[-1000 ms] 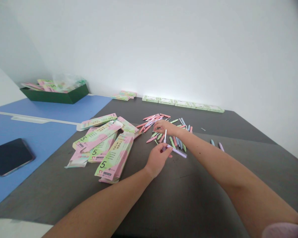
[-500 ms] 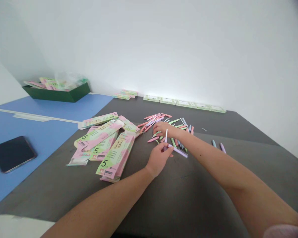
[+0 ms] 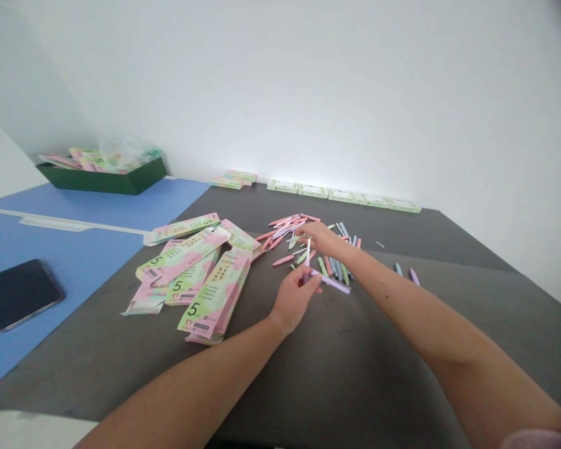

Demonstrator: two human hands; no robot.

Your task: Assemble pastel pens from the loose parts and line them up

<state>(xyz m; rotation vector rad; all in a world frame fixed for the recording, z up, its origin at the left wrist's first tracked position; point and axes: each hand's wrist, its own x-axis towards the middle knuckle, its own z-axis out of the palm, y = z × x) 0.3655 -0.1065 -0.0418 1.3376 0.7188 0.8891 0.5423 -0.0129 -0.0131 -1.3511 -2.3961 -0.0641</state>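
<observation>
open tabletop (image 3: 350,368) lies nearest; boxes (image 3: 217,290) block left, pens (image 3: 337,269) ahead.

**Bare arms, one pale pink sleeve**

From my remote seat I see two bare, smooth forearms, each narrowing toward the wrist. The left forearm (image 3: 215,380) is uncovered right to the lower edge of my view. The right forearm (image 3: 416,318) carries one small round mole (image 3: 386,297) between wrist and elbow. Beyond it, in my lower right corner, shows the curved edge of a pale pink sleeve (image 3: 540,440), too blurred for me to tell its weave. Left hand (image 3: 293,296) and right hand (image 3: 324,240) are both bare, their nails too small to make out.
</observation>
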